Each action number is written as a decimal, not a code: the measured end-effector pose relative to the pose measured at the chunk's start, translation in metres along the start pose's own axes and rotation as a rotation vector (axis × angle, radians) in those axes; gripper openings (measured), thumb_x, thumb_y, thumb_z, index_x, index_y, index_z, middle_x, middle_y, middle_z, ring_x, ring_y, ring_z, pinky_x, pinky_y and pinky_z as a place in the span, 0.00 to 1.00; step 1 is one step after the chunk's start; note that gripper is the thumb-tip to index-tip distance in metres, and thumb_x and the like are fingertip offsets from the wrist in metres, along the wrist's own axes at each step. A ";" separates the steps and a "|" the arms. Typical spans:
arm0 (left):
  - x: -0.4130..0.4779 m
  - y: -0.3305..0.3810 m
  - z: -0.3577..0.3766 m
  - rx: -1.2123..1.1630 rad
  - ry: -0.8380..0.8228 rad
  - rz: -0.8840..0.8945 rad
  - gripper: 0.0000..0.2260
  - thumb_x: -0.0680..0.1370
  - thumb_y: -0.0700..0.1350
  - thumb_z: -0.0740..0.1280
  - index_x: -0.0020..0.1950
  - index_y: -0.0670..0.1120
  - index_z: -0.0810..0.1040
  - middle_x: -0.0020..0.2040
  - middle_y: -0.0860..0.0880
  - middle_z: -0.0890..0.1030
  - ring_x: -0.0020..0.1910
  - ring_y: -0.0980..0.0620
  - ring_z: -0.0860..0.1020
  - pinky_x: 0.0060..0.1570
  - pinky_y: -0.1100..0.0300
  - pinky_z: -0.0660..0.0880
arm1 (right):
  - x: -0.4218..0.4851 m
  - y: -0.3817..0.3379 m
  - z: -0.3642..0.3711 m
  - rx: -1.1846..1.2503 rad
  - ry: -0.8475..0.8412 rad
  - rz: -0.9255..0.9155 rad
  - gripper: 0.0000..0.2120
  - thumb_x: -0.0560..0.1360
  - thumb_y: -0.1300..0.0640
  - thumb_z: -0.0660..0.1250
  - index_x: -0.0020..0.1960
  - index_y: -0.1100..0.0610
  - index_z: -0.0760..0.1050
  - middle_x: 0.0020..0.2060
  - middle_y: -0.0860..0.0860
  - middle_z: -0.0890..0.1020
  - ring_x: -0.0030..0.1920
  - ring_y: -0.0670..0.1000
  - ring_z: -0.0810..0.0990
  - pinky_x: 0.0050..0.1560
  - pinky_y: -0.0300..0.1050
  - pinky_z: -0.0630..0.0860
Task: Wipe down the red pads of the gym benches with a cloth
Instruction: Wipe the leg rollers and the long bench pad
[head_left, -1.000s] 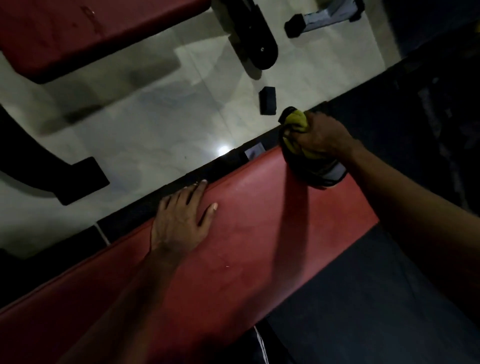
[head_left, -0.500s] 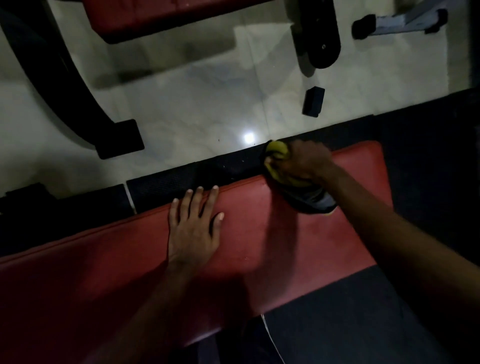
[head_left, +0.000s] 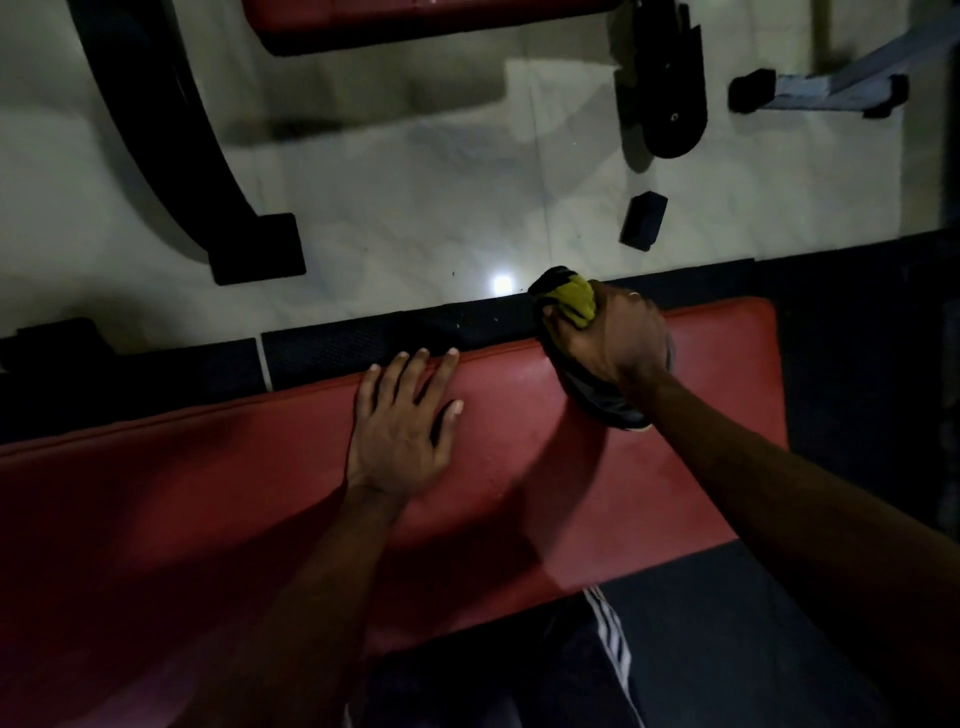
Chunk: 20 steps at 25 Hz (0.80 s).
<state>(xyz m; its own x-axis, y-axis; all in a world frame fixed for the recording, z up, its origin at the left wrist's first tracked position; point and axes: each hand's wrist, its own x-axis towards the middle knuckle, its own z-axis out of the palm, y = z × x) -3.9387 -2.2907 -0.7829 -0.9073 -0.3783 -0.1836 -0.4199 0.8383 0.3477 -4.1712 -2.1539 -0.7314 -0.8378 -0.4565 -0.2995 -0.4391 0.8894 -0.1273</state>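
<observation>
A long red bench pad (head_left: 519, 483) runs across the lower half of the view. My left hand (head_left: 402, 426) lies flat on it with fingers spread, fingertips at the pad's far edge. My right hand (head_left: 610, 332) grips a bunched yellow, black and grey cloth (head_left: 571, 304) and holds it against the pad's far edge, towards the right end. Part of the cloth trails under my wrist onto the pad. A second red pad (head_left: 431, 21) shows at the top of the view.
Pale tiled floor (head_left: 415, 208) lies beyond the bench, with a black rubber mat strip (head_left: 363, 343) along the pad's far edge. Black frame legs (head_left: 171, 156), a black block (head_left: 643, 221) and a grey machine foot (head_left: 821, 93) stand on the floor. Dark matting lies to the right.
The view has swung so the bench lies more level. My right hand with the cloth has slid left along the pad's far edge, away from the right end. My left hand stays flat.
</observation>
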 end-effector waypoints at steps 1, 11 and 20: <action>0.000 -0.001 0.001 -0.001 0.008 -0.008 0.25 0.82 0.56 0.57 0.80 0.53 0.62 0.73 0.45 0.71 0.73 0.43 0.67 0.76 0.45 0.55 | 0.001 0.001 0.001 0.013 0.015 -0.002 0.21 0.74 0.36 0.65 0.44 0.55 0.78 0.39 0.57 0.84 0.42 0.64 0.82 0.41 0.51 0.76; -0.032 0.084 0.011 0.040 0.071 -0.652 0.26 0.83 0.56 0.52 0.81 0.54 0.57 0.80 0.41 0.57 0.78 0.40 0.58 0.72 0.38 0.56 | 0.003 0.025 0.012 0.188 -0.005 -0.059 0.23 0.73 0.34 0.62 0.45 0.54 0.78 0.43 0.56 0.84 0.45 0.62 0.82 0.45 0.51 0.75; -0.016 0.192 0.064 -0.037 0.266 -1.136 0.29 0.82 0.58 0.53 0.82 0.51 0.52 0.82 0.44 0.52 0.81 0.44 0.50 0.76 0.37 0.48 | 0.004 0.128 -0.047 0.151 -0.152 -0.511 0.26 0.76 0.33 0.62 0.53 0.56 0.74 0.47 0.58 0.81 0.47 0.64 0.79 0.46 0.56 0.76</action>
<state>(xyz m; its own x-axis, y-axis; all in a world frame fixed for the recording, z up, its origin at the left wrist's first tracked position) -4.0037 -2.0986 -0.7718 0.0161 -0.9777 -0.2095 -0.9899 -0.0452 0.1347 -4.2461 -2.0433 -0.7050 -0.4693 -0.8320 -0.2958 -0.7165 0.5546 -0.4232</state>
